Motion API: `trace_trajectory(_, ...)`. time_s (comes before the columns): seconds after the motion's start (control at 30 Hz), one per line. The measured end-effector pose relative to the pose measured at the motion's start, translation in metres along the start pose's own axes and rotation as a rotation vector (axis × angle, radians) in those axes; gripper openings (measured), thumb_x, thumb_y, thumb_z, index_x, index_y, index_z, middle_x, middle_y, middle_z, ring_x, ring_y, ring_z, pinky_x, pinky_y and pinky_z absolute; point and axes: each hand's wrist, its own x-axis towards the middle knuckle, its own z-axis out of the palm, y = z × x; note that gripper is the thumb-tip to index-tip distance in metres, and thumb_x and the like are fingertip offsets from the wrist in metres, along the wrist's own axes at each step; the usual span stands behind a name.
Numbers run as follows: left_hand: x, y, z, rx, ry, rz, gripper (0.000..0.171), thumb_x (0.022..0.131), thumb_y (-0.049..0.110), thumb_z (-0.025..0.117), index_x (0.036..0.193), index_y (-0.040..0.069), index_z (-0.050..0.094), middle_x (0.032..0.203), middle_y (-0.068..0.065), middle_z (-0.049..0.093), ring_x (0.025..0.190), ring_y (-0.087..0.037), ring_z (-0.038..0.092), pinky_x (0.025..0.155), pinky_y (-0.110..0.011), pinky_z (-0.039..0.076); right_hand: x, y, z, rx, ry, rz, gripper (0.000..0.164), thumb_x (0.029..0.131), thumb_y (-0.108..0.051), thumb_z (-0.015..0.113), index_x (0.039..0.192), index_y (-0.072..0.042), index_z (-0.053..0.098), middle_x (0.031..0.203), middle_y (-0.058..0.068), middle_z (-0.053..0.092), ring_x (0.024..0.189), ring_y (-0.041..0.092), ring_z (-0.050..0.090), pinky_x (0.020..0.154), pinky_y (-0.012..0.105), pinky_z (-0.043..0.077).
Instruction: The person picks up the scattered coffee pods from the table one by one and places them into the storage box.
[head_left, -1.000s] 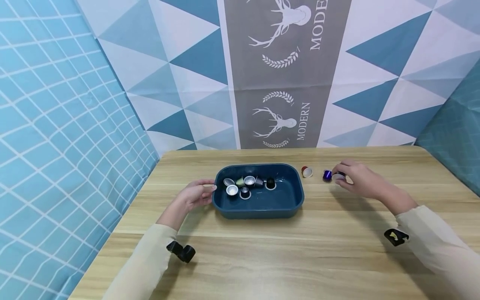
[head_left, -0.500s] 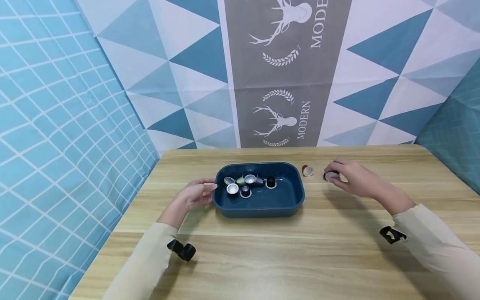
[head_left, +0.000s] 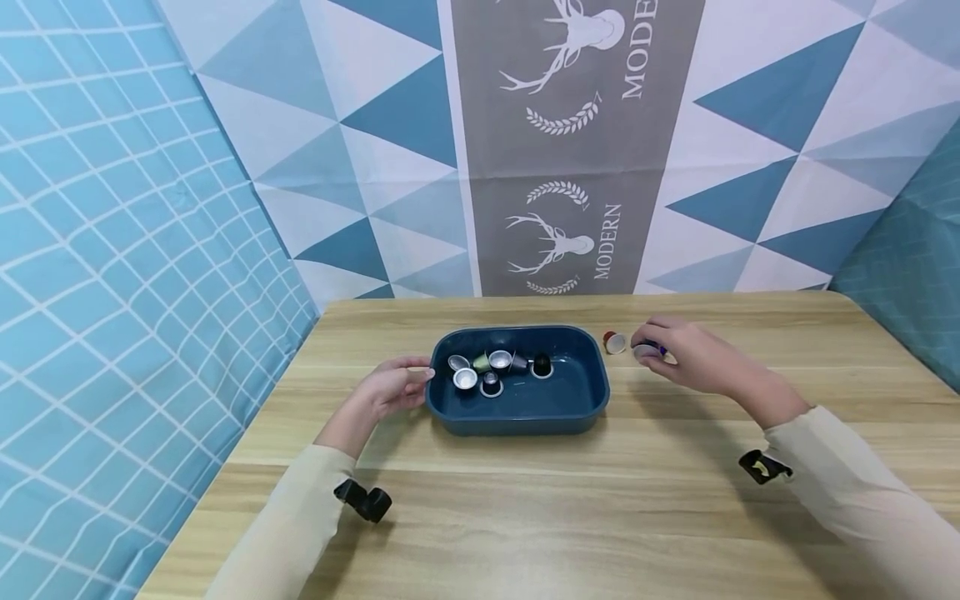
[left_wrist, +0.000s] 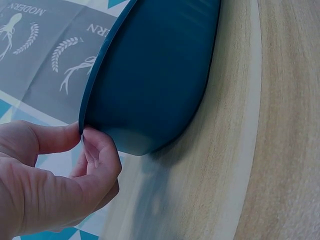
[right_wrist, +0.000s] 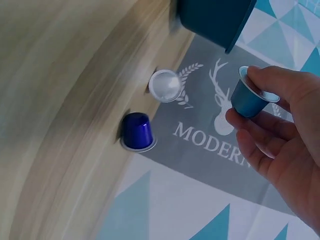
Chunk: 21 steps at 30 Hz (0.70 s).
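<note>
My left hand (head_left: 393, 387) pinches the left rim of a dark blue plastic bin (head_left: 517, 425), thumb on one side of the wall and curled fingers on the other in the left wrist view. My right hand (head_left: 693, 357) holds a teal coffee capsule (right_wrist: 246, 101) between thumb and fingers, above the table to the right of the bin. Close by on the table lie a shiny blue coffee capsule (right_wrist: 137, 131), mostly hidden by the hand in the head view, and a red capsule (head_left: 615, 343) with its pale lid showing.
Several coffee capsules lie in the bin's left and middle, among them a black one (head_left: 542, 365) and a silver-lidded one (head_left: 465, 380). The wooden table (head_left: 525, 517) meets a patterned cloth (head_left: 420, 208) at its back edge, and a blue grid cloth (head_left: 135, 292) hangs on the left.
My right hand has moved left with the teal capsule, passing over the blue capsule towards the red one. The left hand and the bin have stayed in place.
</note>
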Motion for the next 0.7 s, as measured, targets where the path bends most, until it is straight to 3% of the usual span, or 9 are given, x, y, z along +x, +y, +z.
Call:
trace_trajectory(0.13,-0.001,-0.001,-0.001,0.001,-0.001,-0.006,0.045,0.098,0.008,0.050,0.142,0.003,0.038,0.063,0.007,0.043,0.056,-0.005,0.038,0.063,-0.019,0.045,0.006,-0.007,-0.002,0.019,-0.023,0.016,0.021,0.078,-0.003,0.076,0.097,-0.005,0.066,0.090,0.003,0.062,0.073,0.008,0.057,0.064,0.027,0.054)
trace_trajectory(0.3,-0.001,-0.001,-0.002,-0.013,-0.001,-0.002,0.047,0.098,0.009,0.051,0.143,0.003,0.037,0.065,0.006,0.046,0.058,-0.004,0.041,0.064,-0.019,0.045,0.014,-0.014,-0.004,0.035,-0.046,0.024,0.021,0.080,-0.003,0.074,0.100,-0.006,0.066,0.094,0.005,0.063,0.079,0.013,0.060,0.069,0.033,0.056)
trace_trajectory(0.7,0.000,-0.002,0.000,-0.011,0.001,-0.002,0.046,0.098,0.008,0.051,0.142,0.002,0.038,0.069,0.006,0.050,0.062,-0.005,0.045,0.065,-0.020,0.046,0.025,-0.023,0.000,0.043,0.004,-0.063,0.018,0.081,-0.002,0.073,0.096,-0.008,0.066,0.090,0.002,0.062,0.075,0.007,0.053,0.065,0.026,0.051)
